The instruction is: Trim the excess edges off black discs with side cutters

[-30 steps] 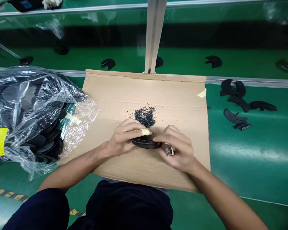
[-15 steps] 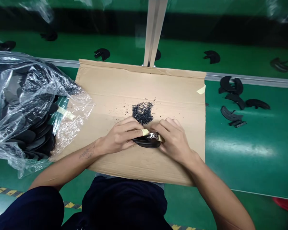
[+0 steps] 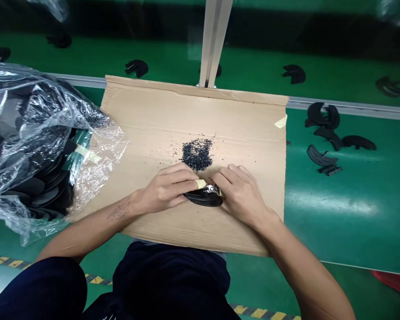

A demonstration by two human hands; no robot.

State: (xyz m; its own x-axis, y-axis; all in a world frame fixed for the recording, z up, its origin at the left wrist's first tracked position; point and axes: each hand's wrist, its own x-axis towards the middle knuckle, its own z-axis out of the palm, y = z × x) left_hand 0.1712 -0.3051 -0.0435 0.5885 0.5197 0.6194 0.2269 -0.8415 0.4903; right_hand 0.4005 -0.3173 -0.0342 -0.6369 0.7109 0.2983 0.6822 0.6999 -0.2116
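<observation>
My left hand point(image 3: 168, 189) is closed on a curved black plastic part point(image 3: 205, 199), with pale tape wrapped round one fingertip. My right hand point(image 3: 242, 193) grips a small pair of nippers point(image 3: 212, 189), their metal jaws against the part's upper side. Most of the nippers' handles are hidden by my right fingers. Just beyond both hands a heap of small black plastic bits point(image 3: 197, 154) lies on a cardboard sheet point(image 3: 173, 111).
A clear plastic bag point(image 3: 53, 106) full of black parts covers the left side. Several loose black parts point(image 3: 323, 155) lie on the green table point(image 3: 333, 231) at right. An upright metal post point(image 3: 215, 40) stands behind the cardboard; more black parts rest beyond it.
The view has shifted slightly. Both hands stay in nearly the same place, still holding the black part and the nippers, with the part turned a little at most.
</observation>
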